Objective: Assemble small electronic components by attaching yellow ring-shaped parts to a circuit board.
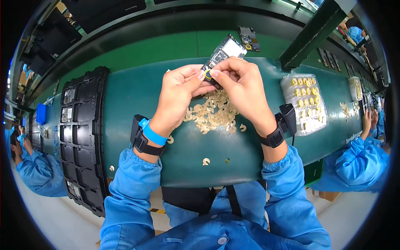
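Observation:
A dark circuit board (217, 55) with a pale silver section is held at a tilt above the green mat. My left hand (173, 89) is closed on its near end, thumb on top and fingers underneath. A small round part with a yellow rim and dark centre (208, 74) is at that near end, between my two thumbs. My right hand (245, 87) pinches at the right edge of this part; its fingertips partly cover the board. Below my hands lies a loose heap of small cream-coloured notched pieces (212, 114).
A black compartment tray (79, 152) with a few boards stands at left. At right, a clear plastic tray (313, 124) holds several yellow round parts. Another board (249, 39) lies on the green strip behind. A dark green post (310, 35) rises at back right. Co-workers sit on both sides.

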